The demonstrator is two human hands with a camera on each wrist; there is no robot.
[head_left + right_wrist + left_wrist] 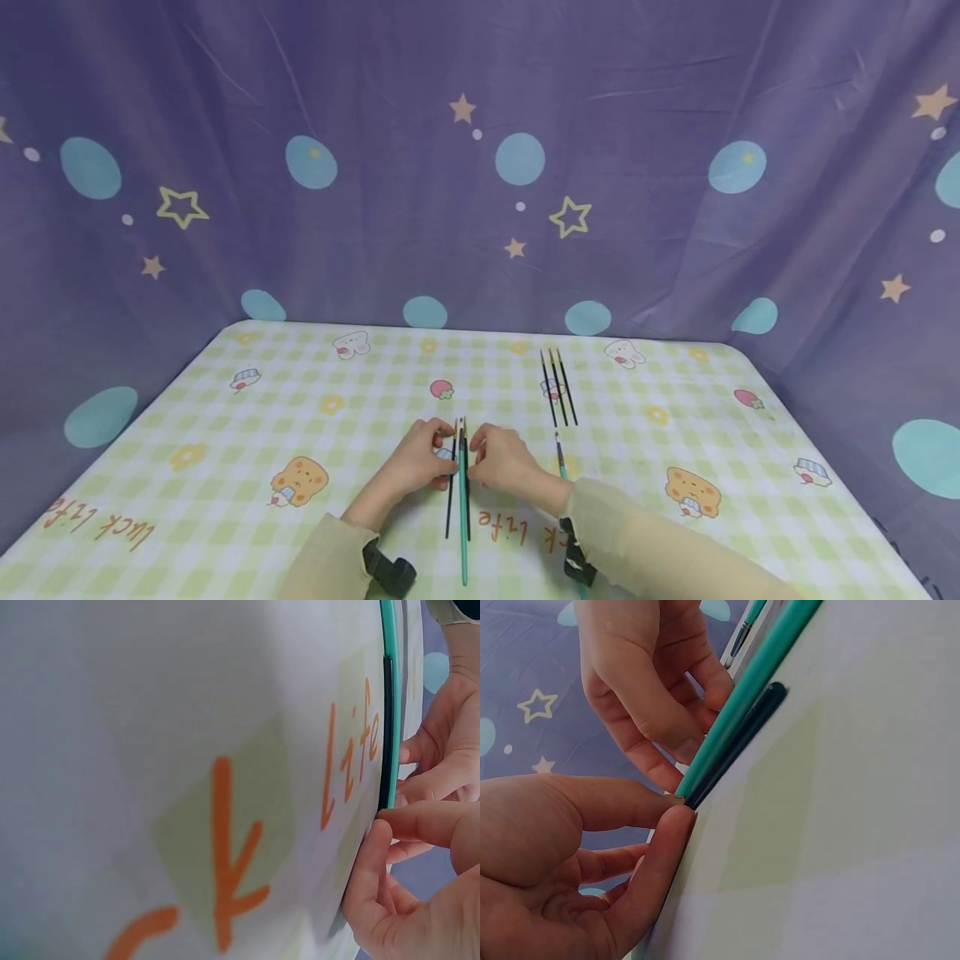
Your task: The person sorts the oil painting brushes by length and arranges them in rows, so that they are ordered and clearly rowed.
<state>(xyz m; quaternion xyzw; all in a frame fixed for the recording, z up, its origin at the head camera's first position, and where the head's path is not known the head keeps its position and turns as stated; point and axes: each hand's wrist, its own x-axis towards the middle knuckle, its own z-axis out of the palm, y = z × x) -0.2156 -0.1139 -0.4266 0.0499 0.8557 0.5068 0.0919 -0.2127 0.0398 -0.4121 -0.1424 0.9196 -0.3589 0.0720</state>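
A teal-handled paintbrush (463, 533) lies lengthwise between the hands at the table's near middle, bristles pointing away. One thin black paintbrush (450, 504) lies along its left side and another black paintbrush (468, 508) along its right. My left hand (423, 454) pinches the left black brush with thumb and fingertips, the thumb right at the teal handle in the left wrist view. From the other side, my right hand (506, 458) pinches the right black brush; in the right wrist view its fingertips (381, 825) are at the dark handle.
Three black paintbrushes (558, 392) lie side by side farther back, right of centre. A second teal paintbrush (560, 458) runs beneath the right forearm, partly hidden. A checked cloth with printed cartoons covers the table (360, 450); a purple curtain (420, 183) hangs behind it.
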